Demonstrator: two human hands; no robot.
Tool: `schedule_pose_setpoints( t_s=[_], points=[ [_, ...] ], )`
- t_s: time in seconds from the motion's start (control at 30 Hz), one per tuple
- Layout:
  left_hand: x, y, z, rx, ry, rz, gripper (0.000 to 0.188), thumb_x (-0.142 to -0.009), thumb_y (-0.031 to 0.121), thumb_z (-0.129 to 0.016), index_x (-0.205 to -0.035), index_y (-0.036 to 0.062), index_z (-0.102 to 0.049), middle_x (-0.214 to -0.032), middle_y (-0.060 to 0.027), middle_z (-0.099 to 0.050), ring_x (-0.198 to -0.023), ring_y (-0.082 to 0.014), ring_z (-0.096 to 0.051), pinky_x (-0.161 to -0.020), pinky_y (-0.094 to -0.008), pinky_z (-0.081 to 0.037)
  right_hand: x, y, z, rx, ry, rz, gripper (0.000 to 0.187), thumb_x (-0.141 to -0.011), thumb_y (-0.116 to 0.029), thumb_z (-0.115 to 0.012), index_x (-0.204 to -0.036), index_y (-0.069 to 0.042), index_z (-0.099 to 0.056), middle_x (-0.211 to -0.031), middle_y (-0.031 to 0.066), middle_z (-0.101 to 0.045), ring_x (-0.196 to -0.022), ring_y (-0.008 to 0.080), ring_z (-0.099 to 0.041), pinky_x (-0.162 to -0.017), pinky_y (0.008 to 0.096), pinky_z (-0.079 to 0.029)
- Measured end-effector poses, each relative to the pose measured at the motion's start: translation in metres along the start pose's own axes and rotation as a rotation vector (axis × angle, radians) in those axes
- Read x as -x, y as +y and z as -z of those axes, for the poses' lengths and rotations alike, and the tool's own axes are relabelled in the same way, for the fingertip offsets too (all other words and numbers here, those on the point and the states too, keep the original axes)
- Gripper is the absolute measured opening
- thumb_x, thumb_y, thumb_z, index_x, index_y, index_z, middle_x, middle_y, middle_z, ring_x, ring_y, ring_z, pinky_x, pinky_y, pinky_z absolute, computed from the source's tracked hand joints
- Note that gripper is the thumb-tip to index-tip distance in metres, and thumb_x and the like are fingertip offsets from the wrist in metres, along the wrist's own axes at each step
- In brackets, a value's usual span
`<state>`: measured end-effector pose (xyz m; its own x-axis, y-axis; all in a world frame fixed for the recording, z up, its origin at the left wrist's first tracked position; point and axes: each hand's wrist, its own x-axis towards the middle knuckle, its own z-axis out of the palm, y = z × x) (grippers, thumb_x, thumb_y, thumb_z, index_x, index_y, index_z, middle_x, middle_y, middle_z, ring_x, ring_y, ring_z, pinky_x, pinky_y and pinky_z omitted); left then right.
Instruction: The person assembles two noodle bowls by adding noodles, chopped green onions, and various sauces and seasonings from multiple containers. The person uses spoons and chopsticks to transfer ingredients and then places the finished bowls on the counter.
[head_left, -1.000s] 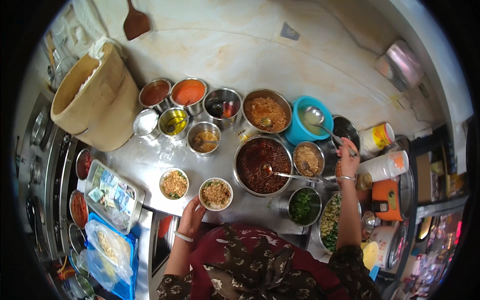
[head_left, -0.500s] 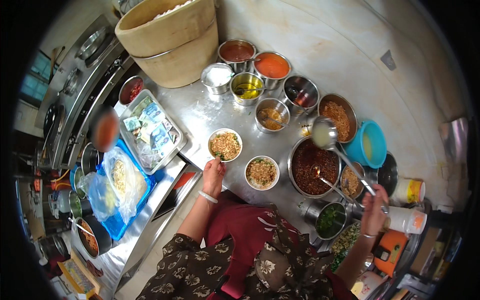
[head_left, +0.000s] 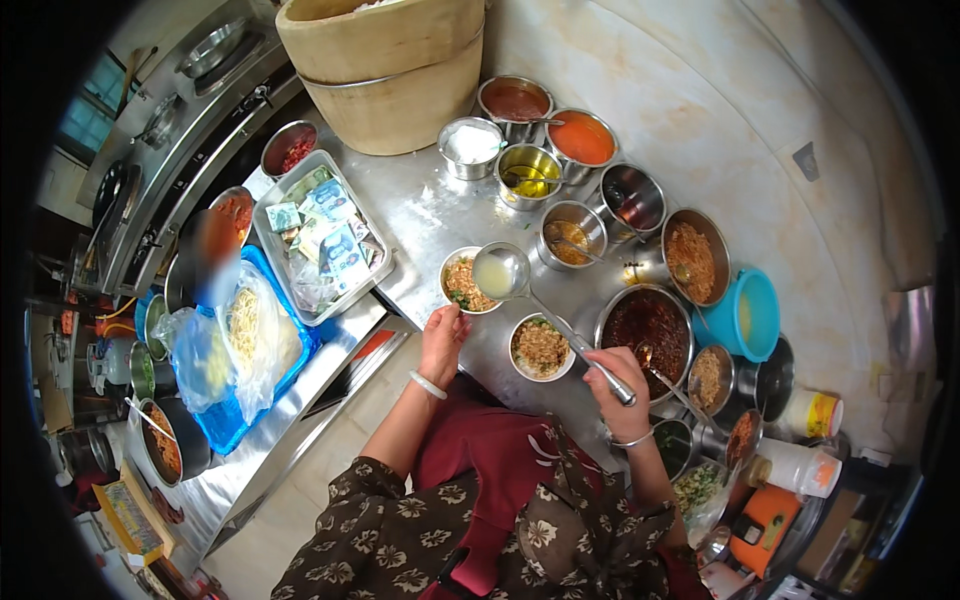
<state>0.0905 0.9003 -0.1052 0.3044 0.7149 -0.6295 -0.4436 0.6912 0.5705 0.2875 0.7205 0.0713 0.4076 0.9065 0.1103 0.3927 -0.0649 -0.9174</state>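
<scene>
- The right hand [head_left: 618, 388] has its grip closed around the handle of a metal ladle [head_left: 500, 271], whose bowl holds pale liquid and hovers over the right rim of a small white bowl [head_left: 462, 283].
- That small white bowl, filled with a brownish mix and some green bits, stands on the steel tabletop [head_left: 425, 215]; the left hand [head_left: 441, 335] touches its near rim, fingers curled on it, though whether they actually pinch the rim I cannot tell.
- A second white bowl [head_left: 541, 347] with a similar filling sits just beside the first, under the ladle's handle: two white bowls in all.
- Beyond them stand six round metal pots [head_left: 528, 172] of sauces, oil and a white powder, set close together in two rows.
- To the right lie one wide pot of dark red sauce [head_left: 647, 328], one pan of fried shreds [head_left: 693, 257] and one blue tub [head_left: 750, 313].
- One large wooden steamer tub [head_left: 390, 62] stands at the far edge of the tabletop.
- To the left, one metal tray [head_left: 322, 233] holds banknotes; near it one blue crate [head_left: 250, 345] carries noodles in clear bags.
</scene>
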Motion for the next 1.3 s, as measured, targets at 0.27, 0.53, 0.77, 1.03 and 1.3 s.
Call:
schedule_pose_setpoints(
  t_s=[0.27, 0.53, 0.77, 1.03, 1.3],
  points=[
    [0.006, -0.001, -0.004, -0.018, 0.032, -0.008, 0.017, -0.094, 0.026, -0.064, -0.097, 0.0113, -0.055, -0.075, 0.0029, -0.054, -0.083, -0.0114, -0.059, -0.077, -0.0283, -0.049, -0.005, -0.009, -0.013, 0.279, -0.187, 0.324, 0.027, -0.081, 0.001, -0.07, -0.107, -0.002, -0.067, -0.093, 0.0112, -0.057, -0.079, 0.0234, -0.06, -0.071, 0.0315, -0.049],
    [0.007, -0.002, 0.0, -0.001, 0.019, 0.013, 0.018, -0.094, 0.022, -0.063, -0.101, 0.009, -0.053, -0.092, -0.0009, -0.057, -0.086, -0.0131, -0.06, -0.076, -0.0279, -0.051, 0.007, 0.004, -0.007, -0.124, 0.025, -0.056, 0.018, -0.094, -0.008, -0.059, -0.107, 0.001, -0.066, -0.096, 0.0077, -0.057, -0.077, 0.0134, -0.061, -0.069, 0.0257, -0.05],
    [-0.001, -0.002, 0.006, -0.037, -0.056, -0.008, 0.017, -0.095, 0.026, -0.061, -0.091, 0.0117, -0.053, -0.072, 0.0011, -0.053, -0.079, -0.0138, -0.058, -0.073, -0.0279, -0.049, 0.025, 0.01, 0.019, -0.534, 0.166, -0.295, 0.023, -0.098, -0.012, -0.055, -0.113, 0.004, -0.062, -0.094, 0.0069, -0.058, -0.078, 0.0117, -0.06, -0.071, 0.0257, -0.05],
    [-0.004, -0.005, 0.016, 0.009, 0.084, 0.064, 0.035, -0.096, 0.048, -0.055, -0.098, 0.0126, -0.055, -0.083, 0.0025, -0.055, -0.079, -0.0114, -0.055, -0.074, -0.0269, -0.047, 0.065, -0.005, 0.106, -0.63, 0.482, -0.216, 0.027, -0.101, -0.023, -0.053, -0.112, 0.001, -0.059, -0.086, 0.0059, -0.062, -0.075, 0.0104, -0.056, -0.07, 0.0255, -0.047],
    [0.009, -0.018, 0.033, -0.146, 0.11, 0.048, 0.018, -0.1, 0.02, -0.045, -0.113, 0.0084, -0.048, -0.07, 0.0009, -0.044, -0.061, -0.0111, -0.042, -0.058, -0.0273, -0.04, 0.114, 0.023, 0.221, -0.414, 0.993, -0.117, 0.034, -0.102, -0.025, -0.05, -0.124, 0.0, -0.053, -0.086, 0.0036, -0.059, -0.074, 0.0085, -0.053, -0.067, 0.0208, -0.045]
  ],
)
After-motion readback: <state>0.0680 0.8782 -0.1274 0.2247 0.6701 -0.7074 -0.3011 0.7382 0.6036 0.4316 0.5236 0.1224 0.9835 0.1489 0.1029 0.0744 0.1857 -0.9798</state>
